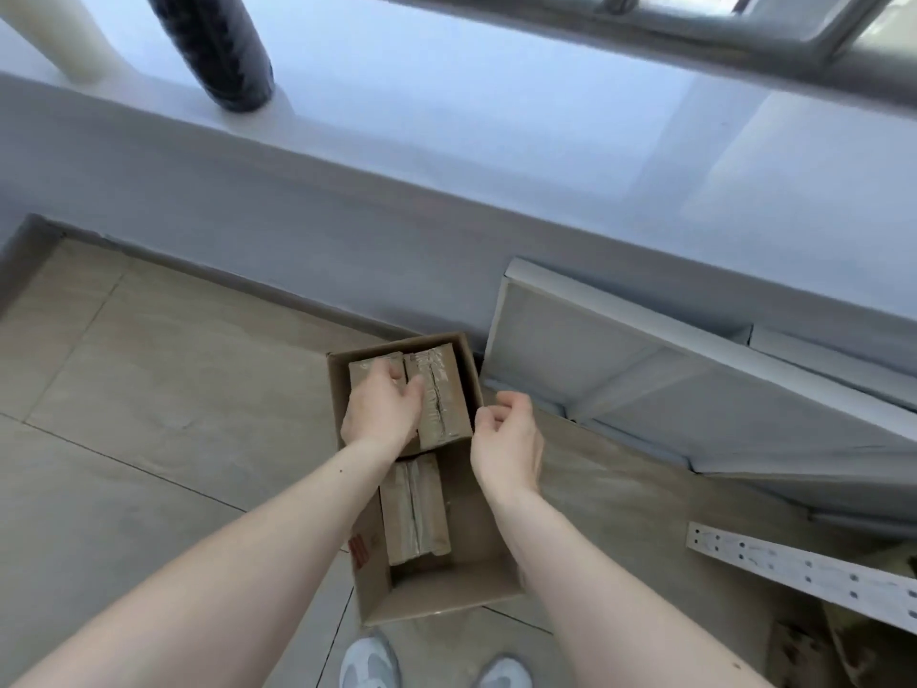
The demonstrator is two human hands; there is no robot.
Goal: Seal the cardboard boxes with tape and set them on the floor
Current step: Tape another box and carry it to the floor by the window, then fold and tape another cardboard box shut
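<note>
A large open cardboard carton (436, 595) stands on the tiled floor in front of my feet. Inside it lie three small taped cardboard boxes: one at the far left (367, 369), one at the far right (441, 389) and one nearer me (414, 508). My left hand (382, 407) reaches into the carton and lies on the far-left box, its fingers touching the seam beside the far-right box. My right hand (506, 441) hovers over the carton's right wall with loosely curled fingers and holds nothing.
A white shelf frame (670, 374) leans against the wall at the right. A perforated white metal strip (804, 576) lies at the lower right. A black roll (218, 47) and a white roll (64, 37) stand on the ledge. My shoes (369, 665) are below the carton.
</note>
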